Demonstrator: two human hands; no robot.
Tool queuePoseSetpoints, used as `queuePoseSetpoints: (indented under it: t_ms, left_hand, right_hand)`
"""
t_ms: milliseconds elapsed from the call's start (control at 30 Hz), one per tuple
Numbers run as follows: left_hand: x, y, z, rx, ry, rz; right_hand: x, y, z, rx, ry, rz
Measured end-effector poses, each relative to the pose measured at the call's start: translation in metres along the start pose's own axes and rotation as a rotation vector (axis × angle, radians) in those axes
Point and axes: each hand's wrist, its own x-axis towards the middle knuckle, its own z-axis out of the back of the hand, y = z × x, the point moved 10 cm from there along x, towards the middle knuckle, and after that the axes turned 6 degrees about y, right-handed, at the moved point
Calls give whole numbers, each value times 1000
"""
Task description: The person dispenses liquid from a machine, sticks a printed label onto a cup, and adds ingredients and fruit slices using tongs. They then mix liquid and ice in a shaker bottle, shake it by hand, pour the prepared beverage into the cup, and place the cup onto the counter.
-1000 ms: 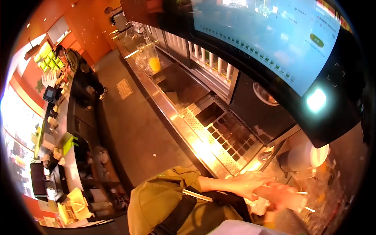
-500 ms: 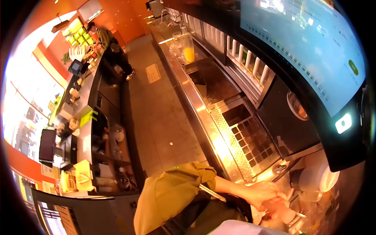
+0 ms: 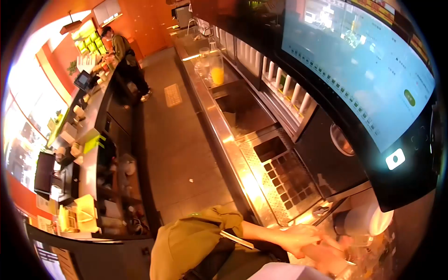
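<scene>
My left hand (image 3: 297,239) reaches out of an olive sleeve at the bottom, its fingers curled closed over my right hand. What lies between them, if anything, is hidden. My right hand (image 3: 326,259) is below and against it, blurred, with its fingers pointing to the right; their grip does not show. A thin shiny metal piece (image 3: 350,263) lies by its fingertips. Just beyond the hands, a pale, clear-walled container with a dark band (image 3: 364,220) rests on its side or tilted on the wet metal counter.
A steel counter (image 3: 242,179) runs away from me with a grid-slotted drain tray (image 3: 287,182), a sink (image 3: 238,107) and a pitcher of orange liquid (image 3: 217,74). A large screen (image 3: 354,60) overhangs the right. A co-worker (image 3: 123,56) stands at the far left counter.
The view has shifted a little, so the counter and screen sit further left. My hands stay together, and their fingers have moved against each other.
</scene>
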Motion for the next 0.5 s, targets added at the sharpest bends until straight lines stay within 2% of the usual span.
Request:
queuePoseSetpoints:
  t_ms: [67,267,300,367,400,433,467,500]
  left_hand:
    - [5,-1,3,-20,85,69]
    - [-2,4,3,-71,-77,19]
    - [-3,6,5,-52,-82,32]
    - [-3,0,8,-54,-65,48]
    - [-3,-3,6,59,-67,86]
    - [-1,-4,7,-17,26,153]
    - [3,1,5,-71,127,208]
    - [2,3,5,-55,96,164]
  right_hand:
    - [-2,3,-4,-38,3,7]
    - [6,25,-4,-131,-45,9]
    - [2,18,-14,-103,63,-42]
    - [-2,-5,-2,-12,92,-55]
    - [-14,-11,18,78,28,-97]
    - [-16,-3,24,170,-39,-134]
    - [-7,28,48,205,-98,-18]
    - [1,59,72,235,-150,100]
